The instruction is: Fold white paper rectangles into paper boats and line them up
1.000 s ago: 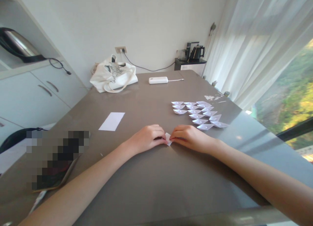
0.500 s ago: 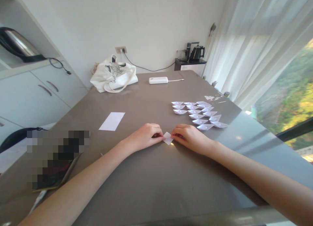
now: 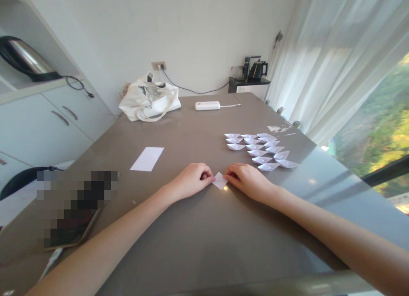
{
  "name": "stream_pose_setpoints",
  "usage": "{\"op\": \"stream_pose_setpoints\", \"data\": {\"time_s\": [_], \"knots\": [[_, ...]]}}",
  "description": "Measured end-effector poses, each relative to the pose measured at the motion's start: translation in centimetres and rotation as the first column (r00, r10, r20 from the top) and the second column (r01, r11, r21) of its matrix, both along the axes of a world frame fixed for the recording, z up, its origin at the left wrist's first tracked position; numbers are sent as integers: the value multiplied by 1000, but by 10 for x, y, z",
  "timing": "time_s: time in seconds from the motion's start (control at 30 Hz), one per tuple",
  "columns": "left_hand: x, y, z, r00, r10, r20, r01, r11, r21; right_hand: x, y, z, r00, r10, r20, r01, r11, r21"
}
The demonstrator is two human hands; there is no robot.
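A small folded piece of white paper (image 3: 220,181), diamond-shaped, is held between my two hands just above or on the table. My left hand (image 3: 195,178) pinches its left corner between thumb and fingertips. At the opposite corner, the fingers of my right hand (image 3: 245,178) are closed on the paper. Several white paper boats (image 3: 255,152) stand in rows beyond my right hand. Further left lies a flat white sheet of paper (image 3: 147,159), apart from both hands.
A tablet-like device with a blurred screen (image 3: 79,215) lies at the left of the brown table (image 3: 179,249). Toward the back are a white bag (image 3: 150,100) and a white power bank (image 3: 207,105) with a short cable. Paper scraps (image 3: 277,129) lie near the right edge.
Both hands keep hold of the folded paper in nearly the same place. The fingers have shifted only slightly, and the whole view has moved a touch.
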State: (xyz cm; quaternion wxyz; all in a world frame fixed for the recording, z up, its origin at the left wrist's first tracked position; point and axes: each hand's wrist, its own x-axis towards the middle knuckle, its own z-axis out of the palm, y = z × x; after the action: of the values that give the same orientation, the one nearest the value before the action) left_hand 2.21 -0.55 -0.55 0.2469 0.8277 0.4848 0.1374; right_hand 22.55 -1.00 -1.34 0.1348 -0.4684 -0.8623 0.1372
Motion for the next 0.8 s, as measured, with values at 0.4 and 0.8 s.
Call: {"op": "stream_pose_setpoints", "data": {"time_s": [0.4, 0.8], "knots": [[9, -5, 4, 973, 189, -130, -194, 980, -28, -10, -3, 11, 966, -135, 221, 136, 991, 9], [9, -5, 6, 953, 250, -173, -256, 966, -18, -8, -4, 5, 963, -125, 239, 116, 992, 52]]}}
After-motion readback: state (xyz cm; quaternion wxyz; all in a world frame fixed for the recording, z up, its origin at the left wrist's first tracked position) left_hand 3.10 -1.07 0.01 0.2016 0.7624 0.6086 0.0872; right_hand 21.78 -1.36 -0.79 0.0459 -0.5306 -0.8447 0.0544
